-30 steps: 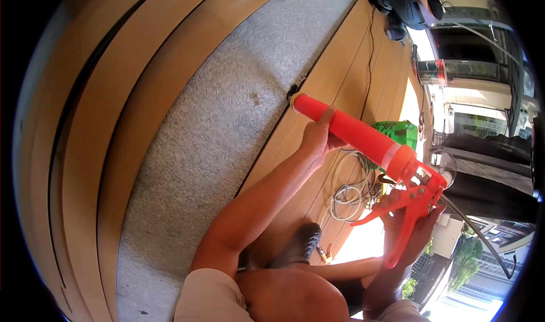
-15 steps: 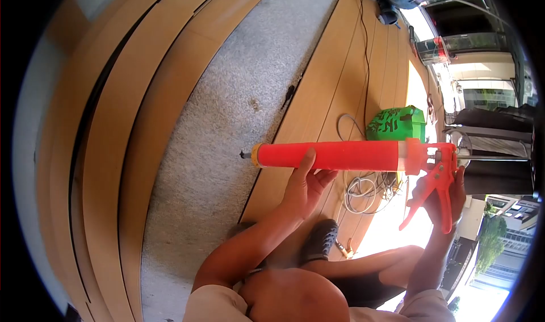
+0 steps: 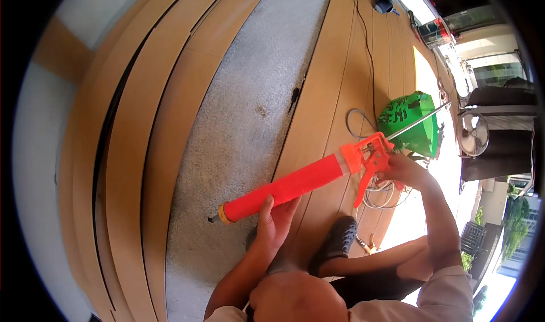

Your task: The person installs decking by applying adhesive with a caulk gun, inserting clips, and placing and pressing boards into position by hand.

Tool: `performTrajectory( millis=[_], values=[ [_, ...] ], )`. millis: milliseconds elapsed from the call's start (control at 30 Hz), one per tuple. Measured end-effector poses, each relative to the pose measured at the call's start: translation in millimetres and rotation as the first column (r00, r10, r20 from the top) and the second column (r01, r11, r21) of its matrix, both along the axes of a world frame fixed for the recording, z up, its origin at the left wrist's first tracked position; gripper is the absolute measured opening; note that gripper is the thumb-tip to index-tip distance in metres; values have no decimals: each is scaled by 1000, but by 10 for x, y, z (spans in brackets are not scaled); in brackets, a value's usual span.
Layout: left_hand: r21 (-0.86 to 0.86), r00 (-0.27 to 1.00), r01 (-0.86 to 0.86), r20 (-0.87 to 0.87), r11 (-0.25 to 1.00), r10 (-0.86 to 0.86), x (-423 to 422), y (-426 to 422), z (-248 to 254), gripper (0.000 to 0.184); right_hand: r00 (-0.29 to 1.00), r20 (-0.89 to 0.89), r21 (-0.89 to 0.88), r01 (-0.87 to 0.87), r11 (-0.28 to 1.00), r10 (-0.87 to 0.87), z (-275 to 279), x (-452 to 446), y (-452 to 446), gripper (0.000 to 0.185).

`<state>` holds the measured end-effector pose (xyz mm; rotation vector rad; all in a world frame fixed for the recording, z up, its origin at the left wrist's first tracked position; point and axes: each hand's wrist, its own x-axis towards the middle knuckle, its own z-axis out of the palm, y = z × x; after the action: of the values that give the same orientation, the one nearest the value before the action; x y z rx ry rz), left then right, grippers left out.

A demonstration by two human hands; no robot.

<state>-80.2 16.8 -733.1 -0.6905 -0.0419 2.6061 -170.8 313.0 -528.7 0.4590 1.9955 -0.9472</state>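
A red caulking gun (image 3: pixel 286 187) lies tilted across the middle of the head view, its dark nozzle tip low on the left and its metal rod sticking out at the upper right. My left hand (image 3: pixel 275 222) holds the barrel from below near the yellowish front cap (image 3: pixel 222 214), thumb against its side. My right hand (image 3: pixel 404 171) grips the rear handle, beside the red trigger (image 3: pixel 364 187); some of its fingers are hidden. Beneath the nozzle runs a strip of rough grey concrete (image 3: pixel 244 112), and I cannot tell whether the tip touches it.
Wooden planks (image 3: pixel 318 89) border the concrete on the right, and curved boards (image 3: pixel 170 123) on the left. A green bag (image 3: pixel 406 120), coiled cable (image 3: pixel 380 197) and a fan (image 3: pixel 474 134) are on the right. My shoe (image 3: pixel 338 239) rests on the planks.
The caulking gun has swung from level to slanted: its nozzle end dropped and moved left, while the handle end rose. Both hands moved with it, still holding on.
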Motion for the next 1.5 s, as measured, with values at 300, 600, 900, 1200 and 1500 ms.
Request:
performTrajectory(
  millis=[300, 600, 900, 1200, 1500],
  values=[
    [-320, 985, 170, 34, 932, -168, 62, 212, -101, 38, 574, -318, 728, -362, 582, 755, -332, 823, -596, 39],
    [-560, 855, 391, -72, 730, -514, -216, 1175, 403, 40, 636, -328, 703, -330, 630, 698, -720, 987, -220, 57],
    [-855, 415, 288, -294, 431, -861, -279, 1121, 126, 30, 963, -232, 538, 242, 808, -134, 207, 1287, 979, 55],
    [-995, 599, 25, 94, -99, -795, -108, -532, -804, 16, 691, -608, 674, 709, 206, -391, -398, 3283, 3592, 48],
    [-881, 472, 241, 473, -407, -744, -264, -507, -38, 34, 550, -463, 768, 641, -4, -695, -1226, 4481, 4377, 56]
  ],
)
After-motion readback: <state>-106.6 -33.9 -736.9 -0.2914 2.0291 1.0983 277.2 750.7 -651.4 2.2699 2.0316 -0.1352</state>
